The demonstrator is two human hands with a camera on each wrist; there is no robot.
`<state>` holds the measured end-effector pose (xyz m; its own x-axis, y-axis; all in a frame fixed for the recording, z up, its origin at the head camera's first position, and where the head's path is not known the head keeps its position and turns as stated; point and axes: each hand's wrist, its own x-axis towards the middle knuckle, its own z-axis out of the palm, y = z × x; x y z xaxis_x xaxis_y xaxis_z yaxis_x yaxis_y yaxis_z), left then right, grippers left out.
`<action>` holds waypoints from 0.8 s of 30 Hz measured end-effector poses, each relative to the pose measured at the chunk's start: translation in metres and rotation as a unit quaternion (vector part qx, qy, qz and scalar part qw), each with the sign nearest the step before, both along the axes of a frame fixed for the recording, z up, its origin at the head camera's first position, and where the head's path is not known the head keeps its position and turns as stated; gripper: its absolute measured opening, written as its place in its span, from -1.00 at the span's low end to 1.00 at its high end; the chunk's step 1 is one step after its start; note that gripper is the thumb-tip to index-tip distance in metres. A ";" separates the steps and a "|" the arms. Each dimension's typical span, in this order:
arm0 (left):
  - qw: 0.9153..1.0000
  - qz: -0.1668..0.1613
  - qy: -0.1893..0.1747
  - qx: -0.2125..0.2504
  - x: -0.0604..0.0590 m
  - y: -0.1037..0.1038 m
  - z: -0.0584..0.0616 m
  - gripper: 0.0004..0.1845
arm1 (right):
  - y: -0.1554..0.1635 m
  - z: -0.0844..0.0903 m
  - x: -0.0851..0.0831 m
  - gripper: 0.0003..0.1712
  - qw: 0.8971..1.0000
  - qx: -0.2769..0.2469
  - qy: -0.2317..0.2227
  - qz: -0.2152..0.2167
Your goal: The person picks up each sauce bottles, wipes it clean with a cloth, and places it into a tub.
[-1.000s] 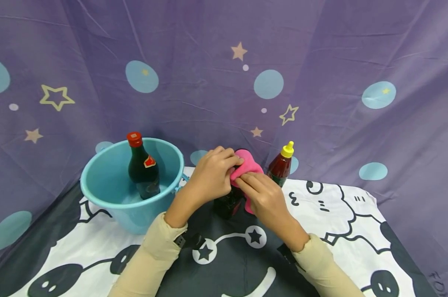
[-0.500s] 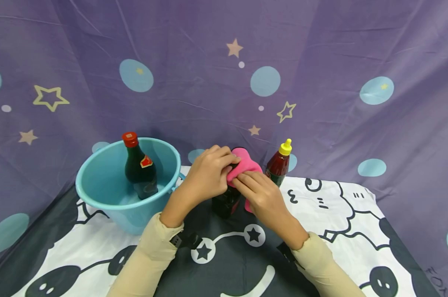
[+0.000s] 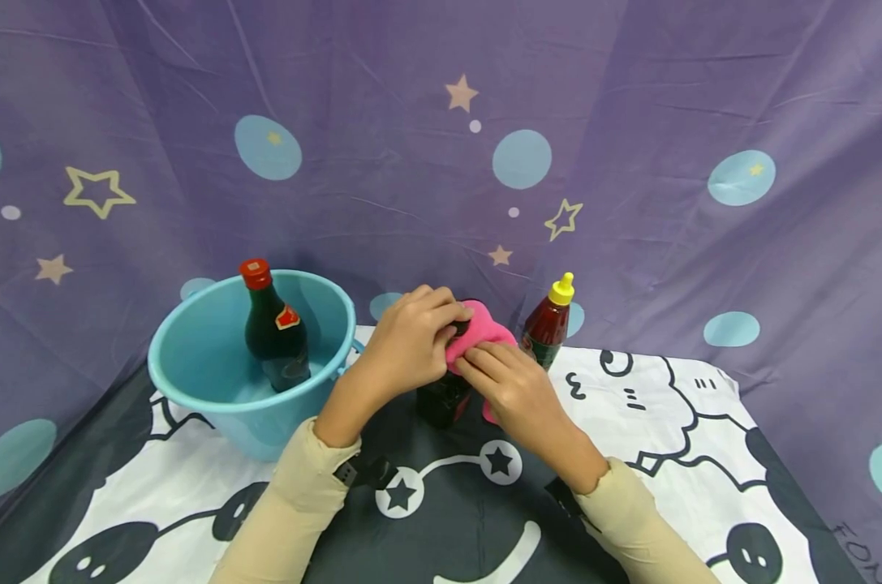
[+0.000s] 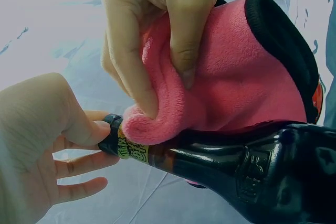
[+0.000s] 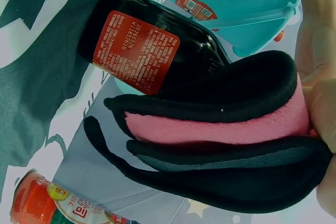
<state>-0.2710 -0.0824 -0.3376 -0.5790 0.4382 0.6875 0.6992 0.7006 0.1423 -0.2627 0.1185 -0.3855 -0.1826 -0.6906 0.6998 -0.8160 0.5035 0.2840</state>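
Two bare hands and two sleeved forearms are in view. The left hand (image 3: 410, 345) and the right hand (image 3: 512, 389) carry no gloves, rings or other worn items that the views show.

Each forearm is covered by a close-fitting beige sleeve, ending at the wrist. The left sleeve (image 3: 287, 511) enters the head view from about 7 o'clock; the right sleeve (image 3: 634, 523) enters from about 5 o'clock.

A small black unit (image 3: 360, 470) sits at the left sleeve cuff, on the wrist. It is probably the strapped wrist-camera mount; detail is too small to confirm. A similar dark piece (image 3: 563, 496) shows at the right cuff.
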 end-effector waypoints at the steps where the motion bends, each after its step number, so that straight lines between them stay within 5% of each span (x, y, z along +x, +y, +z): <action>1: 1.000 0.000 -0.001 -0.001 0.000 0.000 0.000 -0.79 | 0.000 0.000 0.000 -0.58 1.000 0.003 0.000 -0.002; 24: 1.000 0.001 -0.015 -0.007 0.000 -0.001 0.000 -0.77 | -0.001 0.003 0.005 -0.58 0.996 0.074 -0.012 -0.040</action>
<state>-0.2705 -0.0831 -0.3371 -0.6005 0.4474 0.6628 0.6937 0.7037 0.1534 -0.2573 0.1176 -0.3824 -0.2564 -0.7689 0.5857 -0.7829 0.5206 0.3407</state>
